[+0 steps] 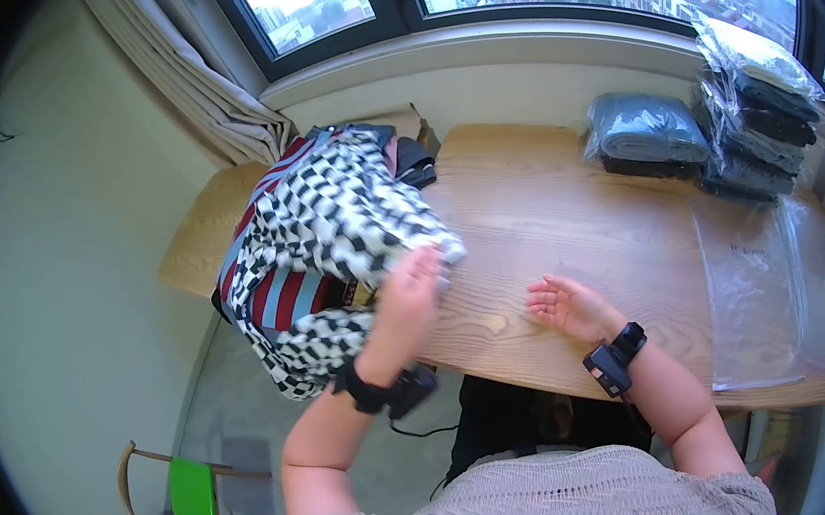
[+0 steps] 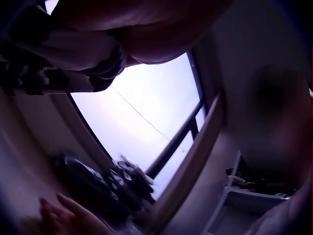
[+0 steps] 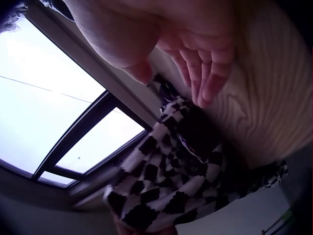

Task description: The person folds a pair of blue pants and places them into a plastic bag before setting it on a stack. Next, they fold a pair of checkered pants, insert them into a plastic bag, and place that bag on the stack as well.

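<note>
A black-and-white checkered garment [image 1: 337,205] lies over a heap of clothes at the table's left end, one sleeve hanging past the edge. My left hand [image 1: 405,303] grips its near corner, blurred in the head view. Dark up close in the left wrist view, the same checkered cloth [image 2: 68,54] bunches against the hand [image 2: 161,34]. My right hand [image 1: 571,309] is over the table's front part, palm turned up, fingers loosely bent and holding nothing. In the right wrist view its fingers [image 3: 210,73] hang apart from the checkered cloth [image 3: 161,171].
Under the checkered garment shows a red-and-blue striped one [image 1: 291,295]. Bagged folded clothes [image 1: 645,127] and a taller bagged stack [image 1: 756,131] stand by the window. Flat clear plastic bags [image 1: 755,312] lie on the wooden table [image 1: 529,215] at right. A green-seated chair [image 1: 194,502] stands lower left.
</note>
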A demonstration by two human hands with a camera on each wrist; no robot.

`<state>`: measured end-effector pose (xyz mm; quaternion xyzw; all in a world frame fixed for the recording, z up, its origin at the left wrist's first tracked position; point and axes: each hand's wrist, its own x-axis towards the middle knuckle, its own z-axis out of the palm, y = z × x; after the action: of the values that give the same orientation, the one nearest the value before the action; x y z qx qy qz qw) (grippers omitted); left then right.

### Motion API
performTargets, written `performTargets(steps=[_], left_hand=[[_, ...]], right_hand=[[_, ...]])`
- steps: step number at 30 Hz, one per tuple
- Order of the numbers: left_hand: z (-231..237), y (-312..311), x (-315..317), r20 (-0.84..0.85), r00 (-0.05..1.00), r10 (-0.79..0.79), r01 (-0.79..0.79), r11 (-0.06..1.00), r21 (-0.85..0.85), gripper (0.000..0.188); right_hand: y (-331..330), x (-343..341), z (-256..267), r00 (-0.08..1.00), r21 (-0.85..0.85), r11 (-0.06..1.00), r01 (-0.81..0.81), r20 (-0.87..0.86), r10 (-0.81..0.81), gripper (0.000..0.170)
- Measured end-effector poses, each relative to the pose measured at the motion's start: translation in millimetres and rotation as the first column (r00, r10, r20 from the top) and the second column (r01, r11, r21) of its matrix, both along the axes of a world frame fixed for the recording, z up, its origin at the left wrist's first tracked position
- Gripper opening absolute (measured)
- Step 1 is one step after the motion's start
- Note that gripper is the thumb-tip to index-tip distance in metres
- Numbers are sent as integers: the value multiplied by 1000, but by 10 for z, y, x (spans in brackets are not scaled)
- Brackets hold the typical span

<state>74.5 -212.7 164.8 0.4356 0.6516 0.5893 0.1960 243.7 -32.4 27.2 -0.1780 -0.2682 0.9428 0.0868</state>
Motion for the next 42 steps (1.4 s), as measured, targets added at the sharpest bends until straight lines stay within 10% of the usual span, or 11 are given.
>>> performTargets(steps=[4, 8, 10, 14, 18, 21, 29, 39, 42], left_hand=[[-129, -145, 854, 107, 816, -569, 578, 791, -200, 33], [-508, -24, 1015, -27, 538, -843, 813, 526, -250, 31], [-436, 93, 779, -97, 617, -781, 743, 619, -253, 24], [-670, 352, -257, -327, 928, -180, 77, 949, -305, 26], [-1027, 378, -1207, -782, 612, 119, -525, 800, -290, 52], [-1106, 255, -1444, -470, 880, 72, -363, 740, -566, 71], [-1074, -649, -1100, -296, 935, 196, -335, 761, -556, 62], [-1575, -1131, -668, -368, 878, 307, -407, 883, -235, 32], [-1649, -1173, -646, 130, 928, 349, -359, 931, 65, 24]], right_hand=[[-228, 99, 170, 964, -114, 972, -206, -194, 181, 50], [-287, 28, 196, 961, 396, 913, -99, 275, -15, 52], [-206, -15, -49, 968, 164, 986, -27, 252, -16, 43], [-330, -12, 186, 960, 31, 999, 28, 278, -36, 33], [-369, -36, 133, 970, 88, 996, 29, 237, -49, 31], [-353, -37, 131, 969, 108, 992, 67, 231, -91, 33], [-329, -56, 102, 977, 48, 998, 35, 211, -44, 31], [-369, -41, 246, 968, 105, 993, -56, 248, 28, 27], [-407, -102, 409, 973, 288, 947, -141, 216, 79, 31]])
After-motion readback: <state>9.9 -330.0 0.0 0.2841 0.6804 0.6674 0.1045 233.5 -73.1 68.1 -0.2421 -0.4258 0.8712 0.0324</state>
